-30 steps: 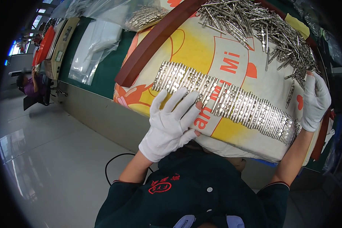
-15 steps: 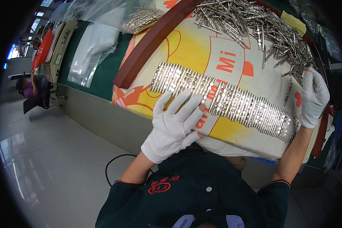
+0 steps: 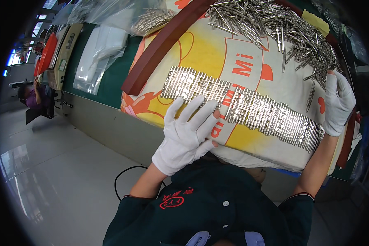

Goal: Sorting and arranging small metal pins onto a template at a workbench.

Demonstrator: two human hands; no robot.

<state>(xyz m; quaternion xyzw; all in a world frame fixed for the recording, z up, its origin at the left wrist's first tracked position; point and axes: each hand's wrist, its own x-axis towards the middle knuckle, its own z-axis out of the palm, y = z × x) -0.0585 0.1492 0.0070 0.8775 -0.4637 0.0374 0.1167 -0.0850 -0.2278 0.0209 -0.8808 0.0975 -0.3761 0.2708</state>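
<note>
Slim metal shafts with stepped ends lie side by side in a long slanting row [image 3: 266, 112] on a printed cloth. My left hand [image 3: 186, 131], in a white glove with some fingertips bare, has its fingers spread over the near edge of the row, left of its middle. My right hand [image 3: 339, 104], gloved the same way, is at the right edge of a loose pile of such shafts [image 3: 270, 28]. Its fingers are drawn together, and whatever they pinch is too small or hidden to make out. One single shaft [image 3: 310, 96] lies apart, left of my right hand.
A dark red wooden bar [image 3: 160, 49] borders the padded cloth surface [image 3: 207, 53] on the left; another bar runs along the right. Clear plastic bags [image 3: 100, 53] and a bagged heap of shafts [image 3: 153, 20] are beyond it. A person [image 3: 33, 96] sits far left.
Hardly anything differs: both hands stay in place, my right hand still at the pile's edge. The whole view has shifted very slightly.
</note>
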